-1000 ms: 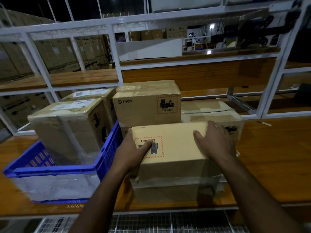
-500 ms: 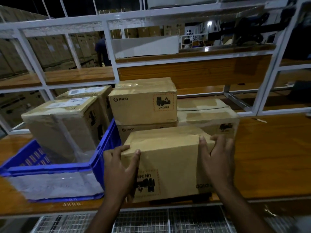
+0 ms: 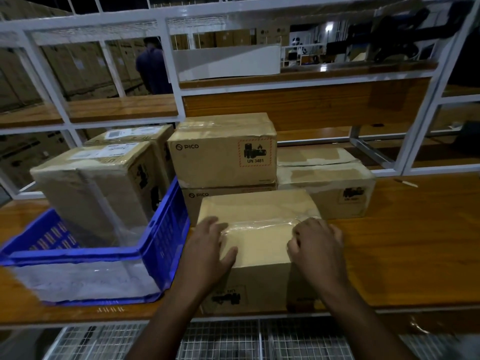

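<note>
A plain cardboard box (image 3: 259, 245) sealed with clear tape stands at the front edge of the wooden bench (image 3: 415, 242), its hazard label on the near face. My left hand (image 3: 205, 250) lies over the box's top left edge, fingers fairly straight and thumb on the top face. On the top right edge my right hand (image 3: 317, 245) has its fingers curled down by the tape line.
A blue plastic crate (image 3: 166, 229) on the left holds two tall cardboard boxes (image 3: 98, 188). Two stacked PICO boxes (image 3: 223, 152) and a lower taped box (image 3: 324, 188) stand right behind. A white metal rack frame (image 3: 174, 74) rises beyond, and a person (image 3: 153, 68) stands behind it.
The box has been turned over toward me, so the labelled face moved from the top to the near side. Both hands shifted from its sides to its top edges.
</note>
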Motion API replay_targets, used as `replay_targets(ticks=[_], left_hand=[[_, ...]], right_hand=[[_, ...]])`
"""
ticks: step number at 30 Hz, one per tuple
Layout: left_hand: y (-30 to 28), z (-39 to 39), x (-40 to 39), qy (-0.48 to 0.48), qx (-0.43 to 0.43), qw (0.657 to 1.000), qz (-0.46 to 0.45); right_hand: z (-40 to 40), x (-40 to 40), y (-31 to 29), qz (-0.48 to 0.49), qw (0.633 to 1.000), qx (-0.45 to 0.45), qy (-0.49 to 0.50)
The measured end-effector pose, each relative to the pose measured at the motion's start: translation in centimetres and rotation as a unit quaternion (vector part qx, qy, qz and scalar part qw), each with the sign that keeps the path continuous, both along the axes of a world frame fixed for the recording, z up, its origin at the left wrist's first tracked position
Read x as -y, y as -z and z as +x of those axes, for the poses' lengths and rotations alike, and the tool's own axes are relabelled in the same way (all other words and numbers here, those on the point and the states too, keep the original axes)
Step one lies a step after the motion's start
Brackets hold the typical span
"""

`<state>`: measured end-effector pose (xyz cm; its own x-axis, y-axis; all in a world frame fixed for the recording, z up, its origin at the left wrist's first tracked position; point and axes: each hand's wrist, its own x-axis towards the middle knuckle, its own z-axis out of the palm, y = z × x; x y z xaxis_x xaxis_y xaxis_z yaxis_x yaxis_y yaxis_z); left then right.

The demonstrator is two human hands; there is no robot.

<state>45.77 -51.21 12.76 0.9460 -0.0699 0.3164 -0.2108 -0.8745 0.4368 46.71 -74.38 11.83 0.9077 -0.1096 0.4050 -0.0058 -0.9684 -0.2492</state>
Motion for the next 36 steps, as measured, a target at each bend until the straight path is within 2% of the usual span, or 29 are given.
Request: replay_targets(ticks=[4,11,14,17,19,22,26,28,31,36], left_hand=[[0.3,0.5,1.4,0.018,0.021,0.999,0.039],[-0.9,3.4,1.4,0.005,0.025,0.997,0.072],[-0.2,4.6,2.0,0.038,0.04,0.994,0.094],[0.3,5.5,2.2,0.116,-0.039,0.984,0.13],[0.5,6.1,2.0,0.137,-0.087,0.976,0.144],[0.4,6.5,2.3,0.129,-0.071,0.982,0.116],[0.3,6.9,2.8,0.076,0.027,0.995,0.063],[0.7,7.3,2.7,0.058,-0.003,0.997,0.056],[1.0,7.8,2.2,0.036,-0.076,0.99,0.116],[0.8,8.0,1.7,0.01,-0.105,0.984,0.142]], right_hand=[[0.9,-0.4,0.1,0.0,1.0,0.006,-0.002],[3.6,-1.7,-1.1,-0.069,0.997,0.0,0.016],[4.1,-2.2,-0.7,-0.057,0.998,-0.003,-0.039],[5.2,-1.8,-0.4,-0.052,0.988,-0.038,-0.143],[5.8,-1.9,-0.5,-0.066,0.984,-0.054,-0.157],[6.2,-3.1,-1.1,-0.084,0.985,-0.041,-0.145],[6.6,-3.9,-0.3,-0.031,0.979,-0.04,-0.199],[6.8,-3.7,-0.4,-0.035,0.974,-0.069,-0.214],[6.8,-3.4,-0.7,-0.04,0.977,-0.076,-0.195],[7.1,-2.7,0.2,-0.008,0.994,-0.064,-0.084]])
